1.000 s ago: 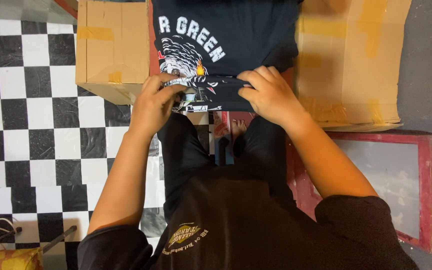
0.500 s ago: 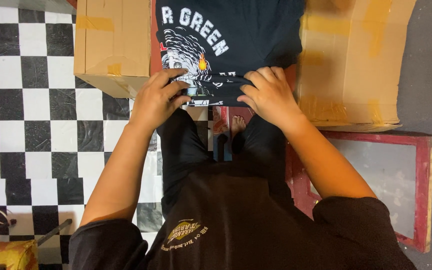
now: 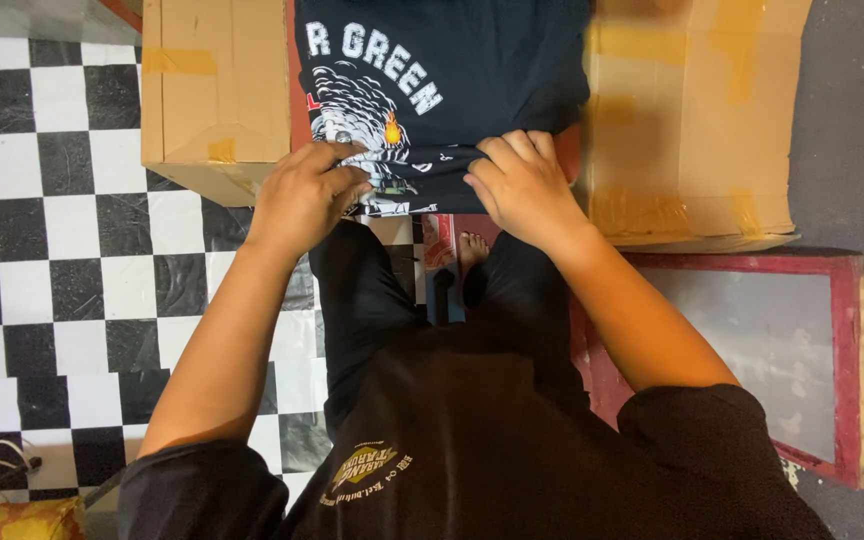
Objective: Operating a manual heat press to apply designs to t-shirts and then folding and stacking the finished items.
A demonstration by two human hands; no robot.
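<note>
My left hand and right hand both rest on the near hem of the dark shirt, fingers curled over the folded edge and pinching the cloth, thumbs tucked under. The fold seems to want both hands level and the pull even, so that the hem lands straight across and the white print stays flat; I judge that a tug from one side alone would skew the crease. Pressing the knuckles down while I draw the edge should keep the layers from sliding apart.

The shirt lies straight ahead of me, touching both hands at its near edge and stretching away from them toward the far side. It is spread over flat cardboard: one box just left of my left hand, a wider sheet just right of my right hand. The checkered floor lies to the left, a red frame near right.
</note>
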